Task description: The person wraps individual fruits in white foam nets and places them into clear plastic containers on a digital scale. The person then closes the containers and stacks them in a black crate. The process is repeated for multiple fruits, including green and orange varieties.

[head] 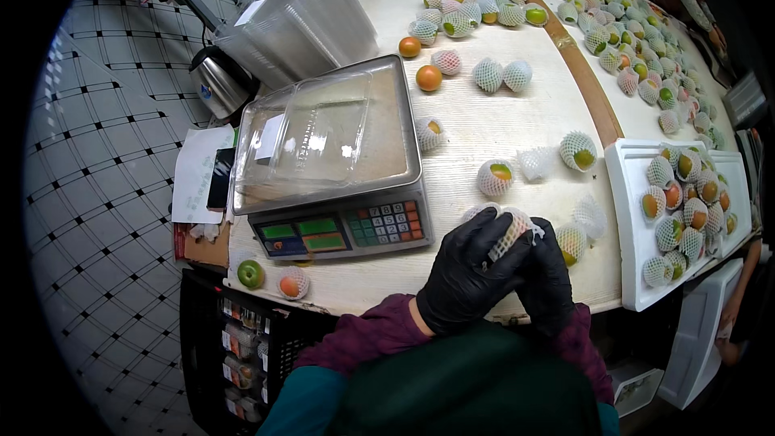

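My left hand (469, 272) and my right hand (547, 275), both in black gloves, are closed around a fruit in a white foam net sleeve (513, 233) at the table's front edge. The fingers hide much of it. Just behind my left fingers sits another netted fruit (481, 212), partly covered. By my right hand lie a netted yellow-green fruit (570, 242) and a loose foam net (589, 217). Farther back are a netted fruit with a green-orange patch (495, 177), a second loose net (536, 163) and a netted green fruit (577, 151).
Left of my hands stands a digital scale (333, 233) with a clear plastic clamshell box (321, 127) on its pan. Stacked clear boxes (303, 24) and a steel kettle (221, 86) are behind. At right, a white foam tray (633, 272) holds netted fruit. A black crate (197, 339) stands below.
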Demonstrator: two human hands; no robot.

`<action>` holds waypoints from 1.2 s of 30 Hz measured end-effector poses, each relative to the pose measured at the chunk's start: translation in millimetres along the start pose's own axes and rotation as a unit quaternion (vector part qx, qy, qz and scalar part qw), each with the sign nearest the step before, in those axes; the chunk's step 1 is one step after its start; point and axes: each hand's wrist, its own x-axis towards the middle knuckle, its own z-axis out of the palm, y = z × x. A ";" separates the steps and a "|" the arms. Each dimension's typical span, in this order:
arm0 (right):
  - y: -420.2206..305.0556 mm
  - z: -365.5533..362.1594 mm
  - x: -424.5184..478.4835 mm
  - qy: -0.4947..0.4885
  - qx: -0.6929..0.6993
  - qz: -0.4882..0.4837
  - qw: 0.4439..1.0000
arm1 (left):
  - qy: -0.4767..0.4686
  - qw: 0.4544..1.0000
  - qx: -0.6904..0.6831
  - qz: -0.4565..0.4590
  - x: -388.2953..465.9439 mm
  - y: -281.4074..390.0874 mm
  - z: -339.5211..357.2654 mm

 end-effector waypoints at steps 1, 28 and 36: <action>2.7 -0.9 2.6 -0.023 -0.023 -0.008 0.999 | 0.003 1.000 0.013 0.017 -0.4 -5.8 -1.6; -168.6 -170.2 15.4 0.384 -0.777 -0.312 0.391 | -0.036 0.981 0.190 -0.027 71.3 -105.9 -121.0; -134.4 -94.5 20.2 0.157 -0.156 -0.238 0.946 | -0.085 0.989 -0.110 -0.043 33.7 -38.0 -26.0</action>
